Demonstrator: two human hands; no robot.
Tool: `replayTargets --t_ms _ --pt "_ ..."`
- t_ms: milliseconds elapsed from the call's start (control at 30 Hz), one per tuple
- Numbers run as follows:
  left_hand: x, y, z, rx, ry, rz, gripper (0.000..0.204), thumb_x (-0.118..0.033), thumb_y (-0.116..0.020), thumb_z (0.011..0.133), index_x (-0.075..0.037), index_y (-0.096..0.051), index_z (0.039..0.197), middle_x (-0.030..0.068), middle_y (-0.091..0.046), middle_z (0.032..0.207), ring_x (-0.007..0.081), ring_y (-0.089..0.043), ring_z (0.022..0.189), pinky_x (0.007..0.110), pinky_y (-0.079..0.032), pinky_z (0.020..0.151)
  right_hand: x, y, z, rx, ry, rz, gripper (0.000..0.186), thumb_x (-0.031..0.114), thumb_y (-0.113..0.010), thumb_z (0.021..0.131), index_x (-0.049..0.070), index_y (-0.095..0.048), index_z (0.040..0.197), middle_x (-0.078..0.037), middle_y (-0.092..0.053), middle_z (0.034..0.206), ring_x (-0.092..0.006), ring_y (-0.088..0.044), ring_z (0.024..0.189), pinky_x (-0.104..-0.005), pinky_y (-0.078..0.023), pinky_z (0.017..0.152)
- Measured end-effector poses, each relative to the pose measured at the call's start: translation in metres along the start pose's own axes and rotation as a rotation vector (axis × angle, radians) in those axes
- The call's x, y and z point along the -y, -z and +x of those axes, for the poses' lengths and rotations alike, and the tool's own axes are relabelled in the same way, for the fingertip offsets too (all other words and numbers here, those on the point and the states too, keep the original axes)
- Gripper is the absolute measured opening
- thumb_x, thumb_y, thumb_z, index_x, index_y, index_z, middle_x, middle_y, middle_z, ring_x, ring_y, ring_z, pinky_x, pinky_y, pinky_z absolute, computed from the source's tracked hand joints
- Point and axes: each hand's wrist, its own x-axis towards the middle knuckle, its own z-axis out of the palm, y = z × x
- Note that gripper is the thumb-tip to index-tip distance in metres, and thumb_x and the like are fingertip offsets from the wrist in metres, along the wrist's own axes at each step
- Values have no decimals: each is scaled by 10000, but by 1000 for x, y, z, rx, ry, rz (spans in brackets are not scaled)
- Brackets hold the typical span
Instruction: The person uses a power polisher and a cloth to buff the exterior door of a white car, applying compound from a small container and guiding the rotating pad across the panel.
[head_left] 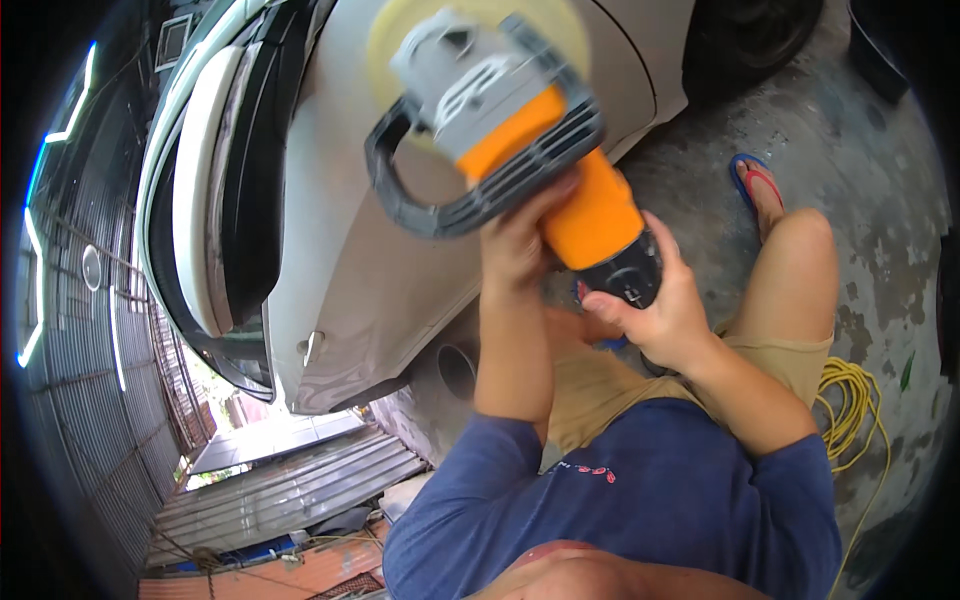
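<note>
An orange and grey car polisher [595,205] with a black loop handle is held up in both hands. Its round yellow foam pad [390,40] faces the side of a pale silver car [345,200]; contact is partly hidden behind the tool's head. My left hand [522,240] is closed round the body just behind the loop handle, its fingers partly covered by the tool. At the black rear end, my right hand [675,305] grips with the thumb on the near side and fingers on the far side.
A dark car tyre [745,45] stands at the upper right, near a black bucket-like container [880,50]. A coiled yellow cable [850,400] lies on the grey floor [880,270] by my bent leg. Corrugated metal sheets [290,490] are at the lower left.
</note>
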Motion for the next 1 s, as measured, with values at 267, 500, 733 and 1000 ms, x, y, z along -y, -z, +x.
replayTargets --t_ms 267,500,733,1000 --pt "-35 11 -18 -53 -240 -61 375 -29 -724 868 8 -654 1235 113 -717 1085 241 -704 987 386 -573 904 29 -32 9 63 43 77 942 278 -893 816 -70 -349 1502 -226 -622 1331 -295 -588 1278 -389 -466 1080" --pt "-64 126 -101 -203 -288 -107 622 -293 -639 946 -21 -461 1476 207 -571 1392 391 -612 1229 542 -533 1013 17 -124 6 348 5 -332 1019 357 -927 758 -15 -348 1508 -246 -657 1263 -321 -678 1164 -382 -512 1008" --pt "-72 205 -158 -410 -445 -102 729 -497 -604 965 -42 -411 1502 218 -556 1404 376 -611 1245 564 -567 987 12 -191 11 617 -14 -513 1050 504 -868 782 -18 -320 1510 -241 -738 882 -434 -735 821 -469 -571 804" --pt "-39 156 -134 -362 -347 -22 827 -481 -682 915 -58 -367 1552 215 -500 1472 399 -544 1324 570 -517 1048 2 -131 5 499 24 -591 1062 481 -896 748 45 -340 1541 -265 -709 1131 -425 -720 987 -443 -568 891"
